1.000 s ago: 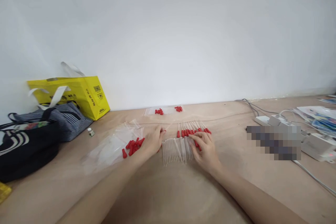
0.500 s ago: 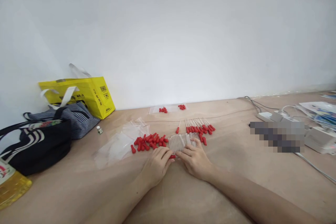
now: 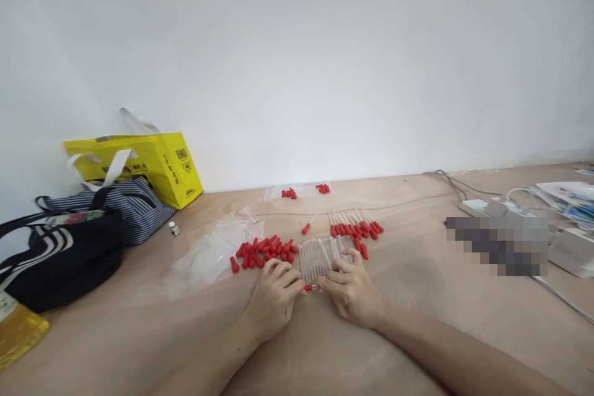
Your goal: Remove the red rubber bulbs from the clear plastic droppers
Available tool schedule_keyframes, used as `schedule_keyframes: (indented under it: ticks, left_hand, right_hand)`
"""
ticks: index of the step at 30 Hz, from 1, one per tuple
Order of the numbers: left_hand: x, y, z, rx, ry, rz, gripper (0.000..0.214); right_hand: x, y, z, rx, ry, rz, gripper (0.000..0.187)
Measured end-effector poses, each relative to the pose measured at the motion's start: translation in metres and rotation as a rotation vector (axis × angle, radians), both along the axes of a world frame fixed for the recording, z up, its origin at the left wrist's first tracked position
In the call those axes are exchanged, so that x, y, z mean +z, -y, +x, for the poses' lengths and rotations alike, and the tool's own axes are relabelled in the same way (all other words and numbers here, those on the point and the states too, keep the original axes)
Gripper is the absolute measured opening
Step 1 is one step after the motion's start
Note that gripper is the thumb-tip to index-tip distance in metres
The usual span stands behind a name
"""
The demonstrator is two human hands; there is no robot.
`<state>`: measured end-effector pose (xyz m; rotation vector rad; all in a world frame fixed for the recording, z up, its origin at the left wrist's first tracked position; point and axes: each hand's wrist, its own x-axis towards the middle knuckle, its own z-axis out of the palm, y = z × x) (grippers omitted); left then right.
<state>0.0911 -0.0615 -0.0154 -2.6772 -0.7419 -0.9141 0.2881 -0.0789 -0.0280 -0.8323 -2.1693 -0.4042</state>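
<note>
My left hand (image 3: 275,300) is closed on a red rubber bulb (image 3: 308,288), pinched at the fingertips. Against the bulb's open end sits the tip of a glass dropper tube (image 3: 314,287), which my right hand (image 3: 356,291) grips; most of that tube is hidden by the fingers. Just beyond both hands lies a row of bare glass tubes (image 3: 312,257). A heap of loose red bulbs (image 3: 260,252) is left of the row. Behind it, to the right, several droppers with bulbs fitted (image 3: 355,229) lie side by side, and a single dropper (image 3: 306,228) lies apart.
Clear plastic bags (image 3: 208,257) spread out on the left of the table. By the wall lies another bag (image 3: 306,193) with bulbs on it. A yellow bag (image 3: 171,167), a dark bag (image 3: 78,266) and a small bottle (image 3: 174,228) stand left; chargers and cables (image 3: 505,210) lie right.
Both hands have come slightly nearer to me, and the glass tip at the red bulb now shows between them. The single dropper at the back has turned, its bulb swinging left.
</note>
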Motion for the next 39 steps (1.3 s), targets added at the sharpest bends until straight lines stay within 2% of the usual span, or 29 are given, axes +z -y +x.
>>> schedule_keyframes:
  ticks: [8, 11, 15, 20, 25, 27, 30, 33, 36, 39]
  left_hand:
    - [-0.003, 0.0, 0.0, -0.022, -0.004, 0.041, 0.019]
    - [-0.002, -0.001, -0.008, 0.022, 0.027, 0.049, 0.022]
    - [0.004, -0.003, -0.019, 0.134, 0.079, 0.025, 0.022]
    - [0.007, -0.009, -0.019, 0.184, 0.176, -0.039, 0.021]
    - [0.014, -0.025, -0.031, 0.376, 0.311, -0.089, 0.028]
    - [0.019, -0.031, -0.043, 0.461, 0.345, -0.145, 0.028]
    - [0.029, -0.035, -0.059, 0.559, 0.352, -0.31, 0.024]
    - [0.034, -0.036, -0.065, 0.647, 0.352, -0.465, 0.018]
    - [0.032, -0.037, -0.062, 0.682, 0.349, -0.525, 0.016]
    - [0.026, -0.041, -0.06, 0.665, 0.353, -0.533, 0.02]
  right_hand:
    - [0.001, 0.003, 0.002, 0.023, -0.006, -0.046, 0.018]
    - [-0.001, 0.002, 0.012, 0.011, -0.027, -0.073, 0.019]
    - [0.001, -0.006, 0.03, -0.166, -0.145, -0.19, 0.022]
    - [-0.005, -0.029, 0.045, -0.34, -0.284, -0.347, 0.031]
    - [-0.021, -0.044, 0.049, -0.449, -0.25, -0.327, 0.033]
    - [-0.024, -0.046, 0.047, -0.451, -0.222, -0.291, 0.032]
    - [-0.025, -0.048, 0.042, -0.447, -0.184, -0.261, 0.029]
    - [-0.024, -0.049, 0.037, -0.446, -0.163, -0.261, 0.026]
    - [-0.023, -0.048, 0.033, -0.457, -0.15, -0.293, 0.026]
    - [-0.023, -0.047, 0.03, -0.47, -0.145, -0.316, 0.027]
